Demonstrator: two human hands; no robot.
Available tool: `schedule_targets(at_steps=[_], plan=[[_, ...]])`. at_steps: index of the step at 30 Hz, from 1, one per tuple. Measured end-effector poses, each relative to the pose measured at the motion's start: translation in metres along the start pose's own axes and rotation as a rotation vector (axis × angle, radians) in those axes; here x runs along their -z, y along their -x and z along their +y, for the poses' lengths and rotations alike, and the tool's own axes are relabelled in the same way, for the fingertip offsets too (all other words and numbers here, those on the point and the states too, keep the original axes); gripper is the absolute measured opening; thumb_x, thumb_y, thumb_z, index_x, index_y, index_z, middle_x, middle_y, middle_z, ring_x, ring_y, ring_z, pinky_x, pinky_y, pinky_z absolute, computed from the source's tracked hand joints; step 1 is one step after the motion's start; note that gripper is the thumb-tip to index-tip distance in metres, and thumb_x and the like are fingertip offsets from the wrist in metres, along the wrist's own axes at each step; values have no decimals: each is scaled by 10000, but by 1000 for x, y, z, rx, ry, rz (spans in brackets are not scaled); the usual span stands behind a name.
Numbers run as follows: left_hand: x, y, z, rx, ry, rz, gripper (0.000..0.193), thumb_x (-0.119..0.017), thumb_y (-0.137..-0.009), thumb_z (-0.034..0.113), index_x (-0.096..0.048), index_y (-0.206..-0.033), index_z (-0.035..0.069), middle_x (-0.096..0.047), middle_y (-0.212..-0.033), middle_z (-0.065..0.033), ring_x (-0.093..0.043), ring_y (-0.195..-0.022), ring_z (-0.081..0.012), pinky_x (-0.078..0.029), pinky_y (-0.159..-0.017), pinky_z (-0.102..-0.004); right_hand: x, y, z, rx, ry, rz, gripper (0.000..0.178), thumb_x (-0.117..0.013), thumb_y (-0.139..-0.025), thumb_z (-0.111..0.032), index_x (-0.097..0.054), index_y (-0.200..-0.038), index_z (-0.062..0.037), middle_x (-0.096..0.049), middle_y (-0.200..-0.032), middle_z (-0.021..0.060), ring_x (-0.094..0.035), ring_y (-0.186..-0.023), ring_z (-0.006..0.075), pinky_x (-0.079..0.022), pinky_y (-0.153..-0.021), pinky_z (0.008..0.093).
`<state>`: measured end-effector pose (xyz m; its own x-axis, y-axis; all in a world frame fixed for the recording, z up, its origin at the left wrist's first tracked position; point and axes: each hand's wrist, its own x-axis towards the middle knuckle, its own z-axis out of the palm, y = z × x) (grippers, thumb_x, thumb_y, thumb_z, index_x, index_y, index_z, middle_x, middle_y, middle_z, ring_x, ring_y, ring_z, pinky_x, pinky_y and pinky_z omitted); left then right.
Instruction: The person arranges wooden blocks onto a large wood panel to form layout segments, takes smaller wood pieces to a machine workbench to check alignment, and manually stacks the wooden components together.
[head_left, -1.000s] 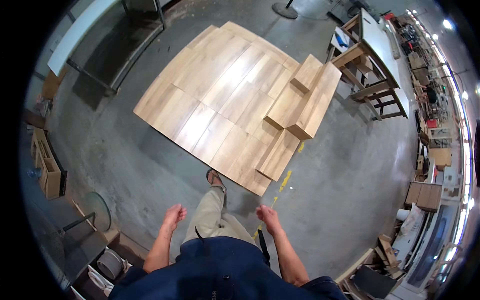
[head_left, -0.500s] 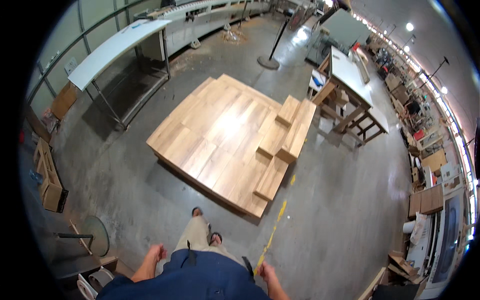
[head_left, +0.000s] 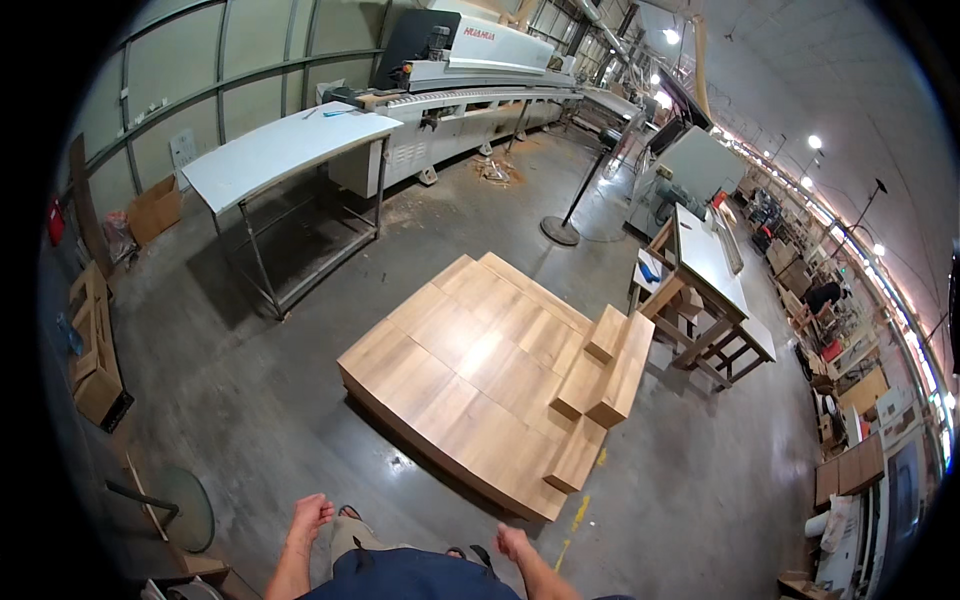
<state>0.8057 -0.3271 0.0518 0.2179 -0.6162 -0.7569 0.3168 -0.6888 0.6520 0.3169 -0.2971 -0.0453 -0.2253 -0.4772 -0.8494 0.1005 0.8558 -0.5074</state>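
Observation:
My left hand point(head_left: 313, 511) hangs at the lower left with its fingers curled in, and nothing shows in it. Over to the right, my right hand point(head_left: 514, 543) is likewise loosely closed with nothing visible in it. Neither touches anything. Ahead of both lies a low stack of wood-grain panels point(head_left: 440, 345) on the floor; my right hand is nearer to its closest corner. Along the stack's right side rest several long wooden box-shaped pieces point(head_left: 628, 362), some set higher than others. The undersides of the stack are in shadow.
A white-topped metal-frame table point(head_left: 290, 145) stands far left, before a long grey machine point(head_left: 480, 100). A post on a round base point(head_left: 559, 231) rises behind the stack. A wooden workbench point(head_left: 712, 262) is at right. A round-based stand point(head_left: 188, 510) is near left.
My view has tilted up, so the stack sits lower in the picture and more of the machine shows. Both hands now appear nearer the stack, still curled.

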Motion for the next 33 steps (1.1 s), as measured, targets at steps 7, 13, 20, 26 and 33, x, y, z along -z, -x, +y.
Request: schedule_targets(at_steps=[7, 13, 20, 26, 33], plan=[[-24, 7, 107, -124, 53, -419, 320, -562, -928, 194, -564, -1175, -9, -651, -990, -139, -652, -838, -200, -565, -707, -321, -268, 49, -235, 252, -195, -401, 276, -556, -929, -287, -625, -851, -31, -606, -726, 38, -510, -551, 110, -401, -498, 232], [-40, 16, 180, 29, 442, -1016, 405, -493, -969, 232, -477, -1262, -47, -587, -1184, -192, -596, -1050, -259, -476, -931, -405, -480, 265, -332, 503, -17, -1252, 412, -519, -967, -298, -521, -1262, -11, -637, -1046, 48, -585, -891, 105, -486, -802, 253], [-37, -6, 271, 295, 192, -1423, 511, -510, -967, 229, -370, -1348, -82, -579, -1203, -180, -587, -1077, -219, -456, -930, -308, -567, 284, -326, 517, 323, -1587, 460, -548, -957, -278, -476, -1305, 14, -625, -1104, 64, -578, -962, 98, -473, -861, 254], [1, -63, 351, 149, -161, -1311, 445, -501, -977, 219, -436, -1316, -61, -634, -1057, -89, -603, -970, -149, -469, -847, -265, -618, 262, -374, 456, 278, -1626, 470, -537, -963, -277, -467, -1304, 38, -620, -1115, 82, -581, -960, 104, -472, -840, 241], [23, -97, 466, 293, -137, -1308, 408, -464, -989, 202, -431, -1329, -22, -606, -1158, -126, -601, -1036, -184, -472, -899, -285, -701, 262, -461, 505, 58, -1667, 474, -533, -963, -279, -468, -1293, 55, -620, -1092, 74, -578, -977, 110, -472, -861, 247]])
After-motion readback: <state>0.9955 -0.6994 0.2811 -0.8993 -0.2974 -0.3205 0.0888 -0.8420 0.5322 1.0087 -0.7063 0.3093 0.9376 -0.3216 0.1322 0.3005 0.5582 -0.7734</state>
